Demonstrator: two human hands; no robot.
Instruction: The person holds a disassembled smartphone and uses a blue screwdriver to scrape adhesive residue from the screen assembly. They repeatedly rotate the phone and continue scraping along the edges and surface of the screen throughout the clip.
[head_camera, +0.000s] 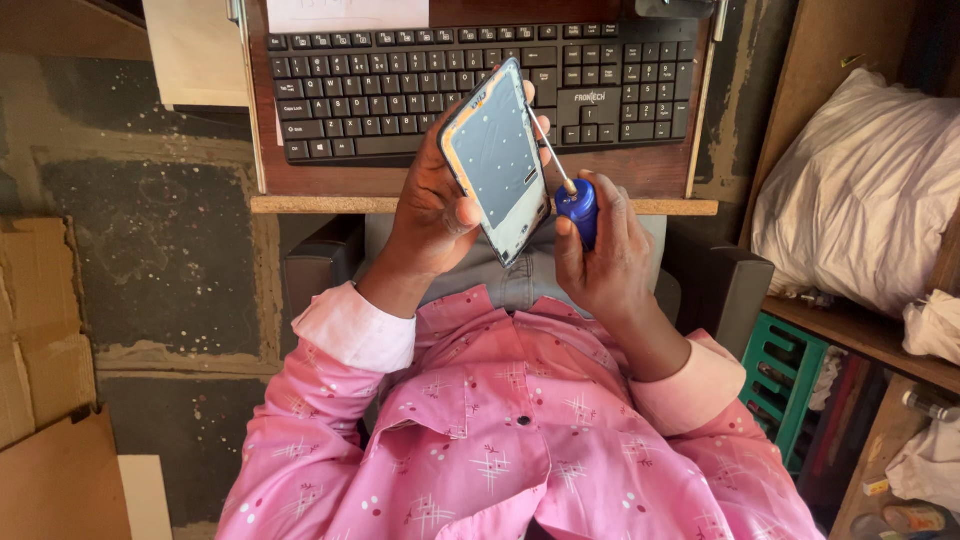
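An opened phone frame (497, 160) is being held tilted above the lap, before a black keyboard (480, 90), fingers of the left hand (432, 215) wrapped around its edge. A blue-handled screwdriver (570, 195) is being gripped by the right hand (600, 255), its tip touching the frame's right edge.

The phone frame (497, 160) was seen as smooth plastic with a dull grey inner face, an orange edge and a slightly shiny white rim. The screwdriver (572, 200) was made up of a thin bright metal shaft and a glossy blue plastic handle. The keyboard (480, 85) was matt black plastic, set on a worn brown wooden tabletop (480, 195). The shirt (510, 430) was soft pink printed cloth, pretty matt. The floor (160, 220) looked like rough, stained concrete. Plain brown cardboard (45, 400) was noticed, plus a crinkly white plastic bag (860, 190) and a green plastic crate (785, 380).
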